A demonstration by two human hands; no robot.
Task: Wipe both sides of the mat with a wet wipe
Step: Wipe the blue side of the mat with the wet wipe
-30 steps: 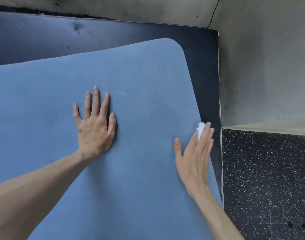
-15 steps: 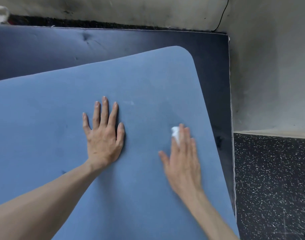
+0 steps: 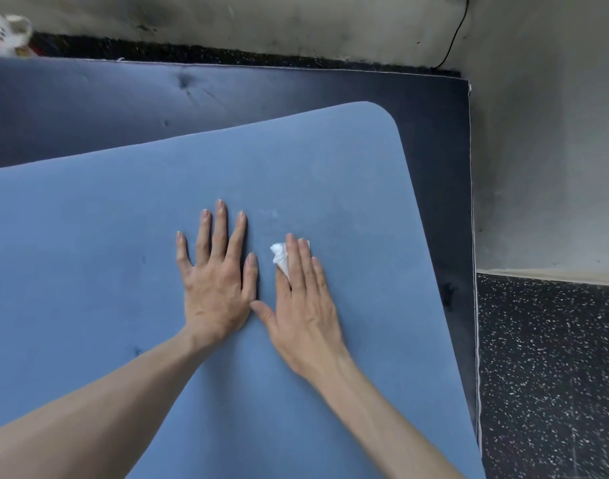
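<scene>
Mid-frame on the mat [image 3: 123, 254]: left hand [image 3: 216, 288] flat, fingers spread; right hand [image 3: 304, 305] with straight fingers presses a wipe [image 3: 279, 257].

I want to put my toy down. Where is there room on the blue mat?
The blue mat is bare left of the left hand, and between the right hand pressing the wet wipe and the mat's rounded far corner. The middle is crowded: the hands nearly touch.

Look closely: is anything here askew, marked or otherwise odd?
Yes. The blue mat lies skewed across the dark mat beneath, their edges not parallel. A faint whitish smudge sits just beyond the wet wipe under the right hand.
</scene>
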